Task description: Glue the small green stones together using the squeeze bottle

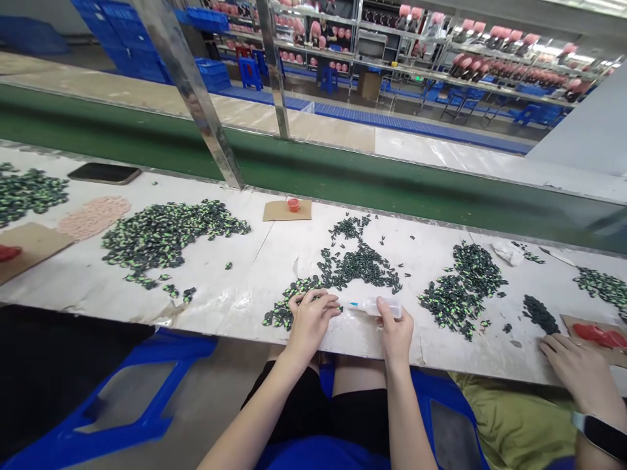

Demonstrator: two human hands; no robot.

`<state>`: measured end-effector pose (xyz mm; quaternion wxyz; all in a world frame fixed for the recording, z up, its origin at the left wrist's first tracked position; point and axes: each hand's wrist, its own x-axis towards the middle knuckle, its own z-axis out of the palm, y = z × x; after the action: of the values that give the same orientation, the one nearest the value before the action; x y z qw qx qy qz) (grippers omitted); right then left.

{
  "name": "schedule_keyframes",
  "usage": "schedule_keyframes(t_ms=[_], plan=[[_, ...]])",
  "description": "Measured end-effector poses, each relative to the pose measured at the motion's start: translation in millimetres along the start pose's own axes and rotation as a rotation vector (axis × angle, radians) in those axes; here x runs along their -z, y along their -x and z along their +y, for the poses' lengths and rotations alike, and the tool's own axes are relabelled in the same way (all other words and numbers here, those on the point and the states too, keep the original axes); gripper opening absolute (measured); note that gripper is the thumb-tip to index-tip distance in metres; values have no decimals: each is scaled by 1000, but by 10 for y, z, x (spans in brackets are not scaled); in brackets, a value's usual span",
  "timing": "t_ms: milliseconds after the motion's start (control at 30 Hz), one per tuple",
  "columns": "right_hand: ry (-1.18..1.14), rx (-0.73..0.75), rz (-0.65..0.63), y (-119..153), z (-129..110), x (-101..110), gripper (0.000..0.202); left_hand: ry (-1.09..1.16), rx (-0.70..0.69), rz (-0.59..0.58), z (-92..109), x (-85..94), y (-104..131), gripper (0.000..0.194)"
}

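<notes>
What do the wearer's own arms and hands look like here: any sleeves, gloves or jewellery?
Both arms are bare from the hands up to the bottom frame edge, with no sleeves in view. The left hand and right hand wear no gloves, and no rings or wristbands show. The dark wristband at lower right belongs to a neighbouring person's arm, not the wearer's.

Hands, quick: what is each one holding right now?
Left hand: closed, pinching a small green-black piece at the table edge.
Right hand: closed on a clear squeeze bottle, nozzle pointing left.
</notes>
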<state>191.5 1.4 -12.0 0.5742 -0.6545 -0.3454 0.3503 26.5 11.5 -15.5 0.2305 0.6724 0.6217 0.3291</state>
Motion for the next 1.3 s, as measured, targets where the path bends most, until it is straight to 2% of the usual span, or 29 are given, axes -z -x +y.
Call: schedule_keyframes(t_ms=[167,367,1300], plan=[[87,50,-60,45,-24,-25,37,4,84,-23,48,25,-7,17],[124,90,-108,75,-72,-28,36,-5,111,-13,61,36,-10,18],[111,99,-102,92,-82,-51,37,11,117,-33,42,52,-13,14]])
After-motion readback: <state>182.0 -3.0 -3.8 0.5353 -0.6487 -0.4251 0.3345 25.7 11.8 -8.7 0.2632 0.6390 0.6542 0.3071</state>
